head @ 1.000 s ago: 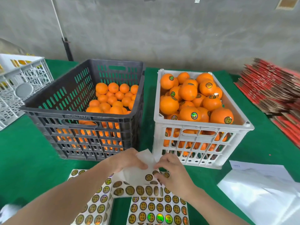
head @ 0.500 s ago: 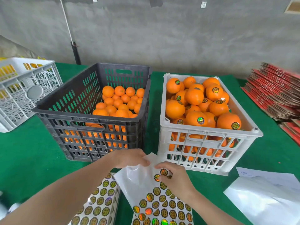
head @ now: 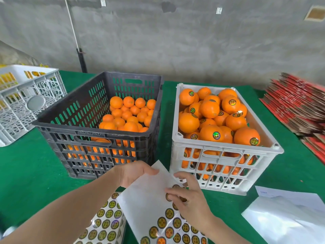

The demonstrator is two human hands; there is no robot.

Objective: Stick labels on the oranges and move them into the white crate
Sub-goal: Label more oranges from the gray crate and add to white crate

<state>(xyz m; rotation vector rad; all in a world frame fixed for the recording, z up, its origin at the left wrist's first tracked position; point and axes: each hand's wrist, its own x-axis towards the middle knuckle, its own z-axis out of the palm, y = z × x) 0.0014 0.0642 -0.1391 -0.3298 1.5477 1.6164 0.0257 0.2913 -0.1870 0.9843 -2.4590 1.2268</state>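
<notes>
A white crate (head: 226, 150) at centre right is heaped with labelled oranges (head: 212, 134). Left of it a black crate (head: 98, 136) holds unlabelled oranges (head: 128, 113). In front of both lies a white label sheet (head: 151, 198) with round gold stickers, partly peeled bare at its top. My left hand (head: 135, 173) pinches the sheet's upper edge. My right hand (head: 188, 196) presses its fingertips on a sticker near the sheet's right edge; whether the sticker is lifted is hidden by the fingers.
A second label sheet (head: 105, 221) lies under my left forearm. Empty white backing sheets (head: 284, 219) lie at lower right. A white lattice crate (head: 26, 101) stands at far left. Red flattened cartons (head: 299, 106) are stacked at right on the green table (head: 26, 173).
The view has tilted up slightly. The label sheet has been drawn flatter and more of its bare top shows. My right fingers have shifted along the stickers near the sheet's right edge.
</notes>
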